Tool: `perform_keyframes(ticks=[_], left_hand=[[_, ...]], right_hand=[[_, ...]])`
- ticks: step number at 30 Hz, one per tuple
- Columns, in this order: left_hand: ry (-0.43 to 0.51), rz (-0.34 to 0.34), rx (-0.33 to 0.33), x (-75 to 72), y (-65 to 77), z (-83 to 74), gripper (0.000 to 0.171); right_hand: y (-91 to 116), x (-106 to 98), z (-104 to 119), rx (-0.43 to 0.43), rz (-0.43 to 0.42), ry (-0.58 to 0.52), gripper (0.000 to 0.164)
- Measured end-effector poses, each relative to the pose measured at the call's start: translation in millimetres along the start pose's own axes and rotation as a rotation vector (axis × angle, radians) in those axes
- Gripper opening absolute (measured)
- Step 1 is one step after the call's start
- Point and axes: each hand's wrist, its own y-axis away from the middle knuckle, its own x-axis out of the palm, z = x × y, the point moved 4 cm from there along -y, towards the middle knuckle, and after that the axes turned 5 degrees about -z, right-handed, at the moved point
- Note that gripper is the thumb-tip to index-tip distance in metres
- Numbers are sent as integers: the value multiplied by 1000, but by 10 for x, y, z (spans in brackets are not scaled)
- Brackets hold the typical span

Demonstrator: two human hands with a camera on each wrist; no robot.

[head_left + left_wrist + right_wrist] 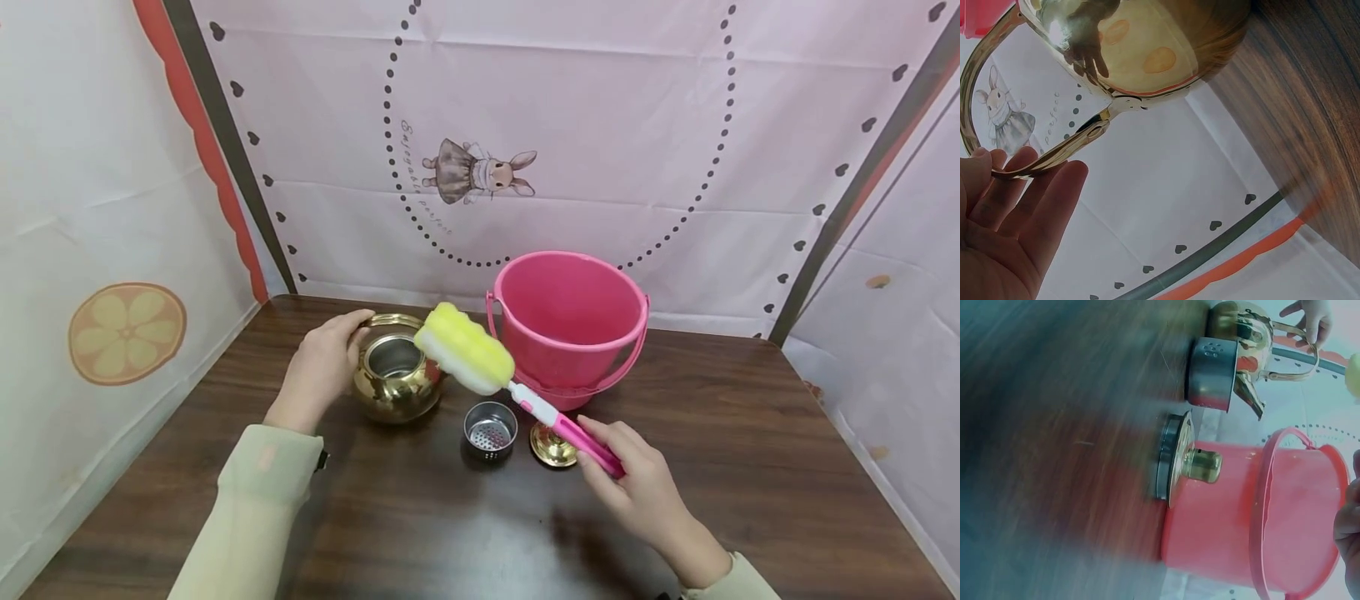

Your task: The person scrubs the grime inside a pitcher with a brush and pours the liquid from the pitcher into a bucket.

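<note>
My left hand (322, 362) holds the arched handle (1063, 150) of a brass teapot (397, 400) between thumb and fingers. The teapot stands upright and lidless at the left, its steel-coloured inside showing. In the right wrist view its spout (1249, 397) points toward the bucket side. My right hand (637, 483) grips the pink handle of a sponge bottle brush (588, 442). Its yellow-and-white sponge head (465, 346) is raised and overlaps the teapot's right edge in the head view. Below the brush are a perforated metal strainer cup (491, 429) and the brass teapot lid (553, 450), knob up.
A pink bucket (573, 333) with its handle folded down stands behind the lid. Dark wooden table (420, 533) lies beneath everything. Printed cloth walls (600, 150) enclose the table at the back and both sides.
</note>
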Motion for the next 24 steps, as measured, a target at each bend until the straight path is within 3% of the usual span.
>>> perform_keyframes(ticks=[6, 24], left_hand=[[-1, 7, -6, -3, -12, 4, 29], [-2, 23, -15, -10, -9, 9, 30]], right_hand=[[20, -67, -7, 22, -50, -20, 29], [129, -246, -15, 167, -112, 36, 38]])
